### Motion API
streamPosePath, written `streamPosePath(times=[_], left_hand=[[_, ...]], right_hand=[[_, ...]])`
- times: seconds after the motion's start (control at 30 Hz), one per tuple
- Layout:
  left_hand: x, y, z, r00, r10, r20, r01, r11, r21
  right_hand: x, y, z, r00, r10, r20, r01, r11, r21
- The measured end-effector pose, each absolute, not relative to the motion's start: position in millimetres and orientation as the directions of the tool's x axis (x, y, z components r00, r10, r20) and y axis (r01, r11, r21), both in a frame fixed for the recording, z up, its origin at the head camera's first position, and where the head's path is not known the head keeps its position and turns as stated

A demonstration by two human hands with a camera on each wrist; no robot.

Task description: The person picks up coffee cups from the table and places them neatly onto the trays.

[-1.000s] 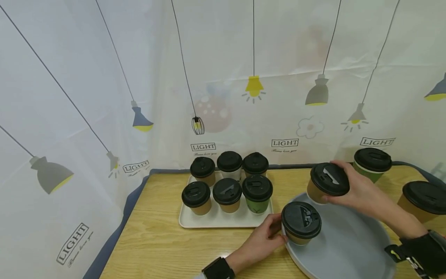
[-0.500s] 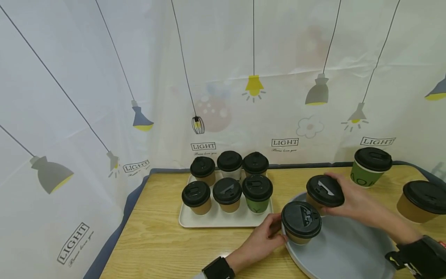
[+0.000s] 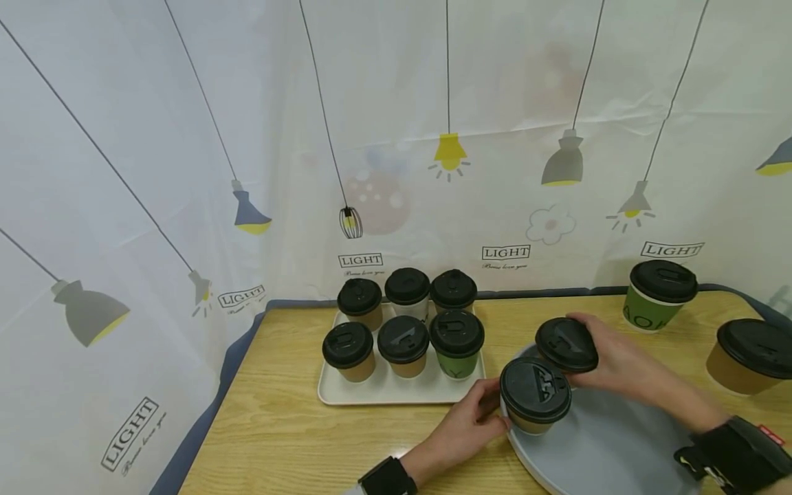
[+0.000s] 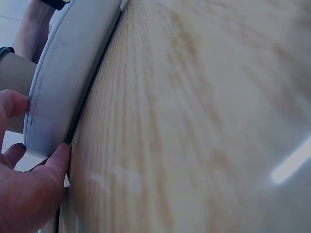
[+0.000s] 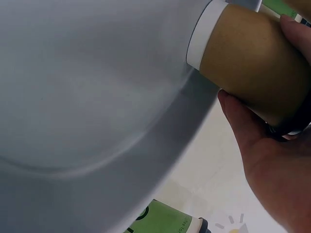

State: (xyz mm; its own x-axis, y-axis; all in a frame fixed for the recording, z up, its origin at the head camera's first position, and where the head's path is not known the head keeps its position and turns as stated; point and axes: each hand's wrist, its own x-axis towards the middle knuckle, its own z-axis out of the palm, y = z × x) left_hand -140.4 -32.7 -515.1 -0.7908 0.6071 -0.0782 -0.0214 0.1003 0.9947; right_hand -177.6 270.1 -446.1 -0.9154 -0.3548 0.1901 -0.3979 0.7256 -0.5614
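My right hand (image 3: 609,354) grips a lidded brown paper coffee cup (image 3: 564,347) by its side, near the far-left edge of a round grey tray (image 3: 619,440). In the right wrist view, the cup's white-banded base (image 5: 206,36) is at the tray's inner rim; whether it bears on the tray is unclear. Another brown paper cup (image 3: 535,397) with a black lid stands just in front, on the tray's left side. My left hand (image 3: 467,423) holds the tray's left rim beside that cup. Its thumb (image 4: 59,158) lies against the tray's outer wall in the left wrist view.
A white rectangular tray (image 3: 396,393) with several lidded cups stands left of the hands. A green cup (image 3: 652,309) and a large brown cup (image 3: 742,368) stand on the wooden table (image 3: 266,426) at right. A printed curtain (image 3: 408,103) hangs behind.
My right hand has lowered its brown cup and brought it left and nearer, up behind the cup on the round tray. The green cup is now more exposed. My left hand stays put.
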Motion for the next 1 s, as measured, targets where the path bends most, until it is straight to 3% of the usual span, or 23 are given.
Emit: streamPosePath(times=[0.4, 0.6, 0.7, 0.8, 1.0], left_hand=[[-142, -31, -514, -0.788, 0.61, -0.088, -0.026, 0.11, 0.994], [-140, -34, -515, -0.798, 0.595, -0.101, -0.034, 0.124, 0.992], [-141, -35, -515, -0.8, 0.592, -0.097, -0.026, 0.128, 0.991], [-141, -35, -515, -0.798, 0.595, -0.096, -0.016, 0.137, 0.99], [-141, -31, -518, -0.791, 0.605, -0.086, 0.002, 0.142, 0.99]], right_hand=[[-172, 274, -442, -0.911, -0.371, 0.182, -0.409, 0.741, -0.533], [-160, 287, -429, -0.917, -0.359, 0.176, -0.389, 0.699, -0.6], [-155, 299, -424, -0.937, -0.265, 0.227, -0.349, 0.695, -0.629], [-153, 311, -424, -0.959, -0.085, 0.271, -0.248, 0.714, -0.655], [-153, 328, -425, -0.918, 0.245, 0.313, -0.051, 0.708, -0.704]])
